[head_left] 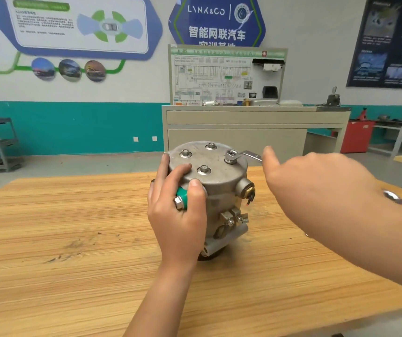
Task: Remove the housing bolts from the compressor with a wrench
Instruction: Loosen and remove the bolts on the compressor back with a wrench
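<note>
Four bolts (203, 169) show on the top face of the compressor (221, 190), each looking seated on its washer; by my reading none is out yet, so you are on the first one. The compressor stands upright near the middle of the desk (73, 215); your left hand (178, 215) grips its near side, fingers curled round the housing and thumb hooked over the top rim, with a green-capped fitting (181, 194) poking out between thumb and fingers. The wrench (248, 154) has its ring end over the rightmost bolt, handle running out to the right; your right hand (316, 183) meets that handle with the thumb standing straight, but the hand is blurred and shows only its back, so I cannot tell whether the fingers wrap the handle or merely push it. Whether that bolt has begun to back out is too fine to see; the other three carry no tool. A small shiny metal piece (393, 197) shows by your right wrist; what it is I cannot tell. Left to do, as I judge it: break this bolt loose, spin it out, then take the remaining three in turn.
</note>
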